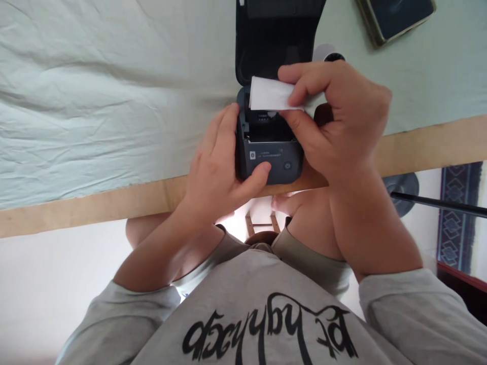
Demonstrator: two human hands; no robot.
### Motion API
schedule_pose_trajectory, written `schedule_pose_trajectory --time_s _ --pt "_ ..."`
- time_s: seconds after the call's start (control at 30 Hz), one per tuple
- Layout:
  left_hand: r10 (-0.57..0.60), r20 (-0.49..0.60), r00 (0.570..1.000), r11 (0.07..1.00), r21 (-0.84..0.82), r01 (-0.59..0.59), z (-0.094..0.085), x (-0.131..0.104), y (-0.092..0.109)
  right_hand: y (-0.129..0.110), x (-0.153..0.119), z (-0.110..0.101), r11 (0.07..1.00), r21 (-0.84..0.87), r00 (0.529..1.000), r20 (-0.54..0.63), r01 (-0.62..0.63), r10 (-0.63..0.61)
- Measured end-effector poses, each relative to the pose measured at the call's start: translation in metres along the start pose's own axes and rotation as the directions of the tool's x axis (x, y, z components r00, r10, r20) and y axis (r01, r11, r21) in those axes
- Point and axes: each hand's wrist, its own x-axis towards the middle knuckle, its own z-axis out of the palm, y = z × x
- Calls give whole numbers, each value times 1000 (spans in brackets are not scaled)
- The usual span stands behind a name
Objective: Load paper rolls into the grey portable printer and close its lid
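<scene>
A small dark blue label printer (274, 170) with a power button and a Bluetooth mark sits at the table's front edge. Its black lid (276, 43) is swung up and back, leaving the inner compartment uncovered. My left hand (222, 157) grips the printer, fingers along its left side and thumb over the front panel. Between the thumb and fingers of my right hand (335, 111) is a piece of white paper (268, 94), held over the open compartment. It looks folded or layered, and its right end is hidden by my fingers.
A pale green cloth (114, 101) with wrinkles covers the table, whose wooden edge (95, 207) shows in front. Behind my right hand is a partly hidden white round object (323, 51) with a dark part. A phone-like dark slab (399, 17) lies at the far right.
</scene>
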Motion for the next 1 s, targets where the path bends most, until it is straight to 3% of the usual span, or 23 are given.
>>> schedule_pose_trajectory --time_s 0.33,0.53,0.67,0.8,0.97,1.0 --pt "14 -32 999 1000 -2 -14 2 -1 -4 2 -3 0 994 -28 994 39 -101 102" --pt "-17 -19 1000 999 -39 16 -1 0 -1 -3 -4 -6 995 -11 993 57 -103 104" --pt "-27 -35 999 993 -117 22 -2 0 -2 -3 -6 -8 999 40 996 90 25 -28" --pt "-78 -50 996 953 -296 60 0 0 -5 -4 -7 -8 967 152 966 124 206 -226" --pt "-106 -59 993 984 -147 96 0 3 -4 -5 -8 -9 958 185 943 211 219 -256" --pt "-106 -58 993 988 -119 99 0 3 -3 -3 -8 -9 953 199 946 184 230 -266"
